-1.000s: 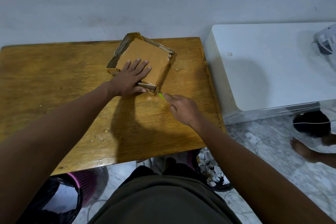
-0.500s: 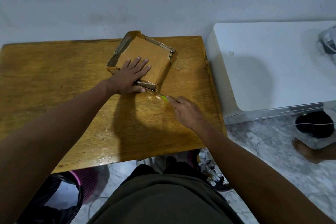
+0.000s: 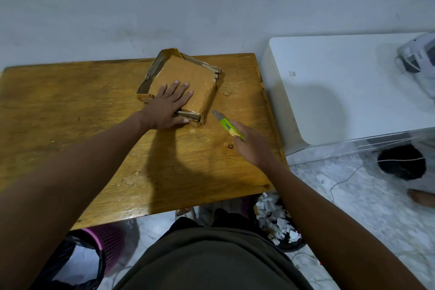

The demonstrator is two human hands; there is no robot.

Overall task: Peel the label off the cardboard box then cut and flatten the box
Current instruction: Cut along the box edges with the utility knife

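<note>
bare forearms, 2 bare hands, dark olive garment (image 3: 211, 259) at the lap

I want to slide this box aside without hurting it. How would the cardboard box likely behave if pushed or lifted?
The cardboard box probably slides easily on the glossy wooden table; the left hand presses flat on it. Its crumpled, partly cut side walls suggest it would flex if lifted. Low and wide, it seems unlikely to tip.

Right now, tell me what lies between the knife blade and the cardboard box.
Only bare wooden table, seen from the head view.
</note>
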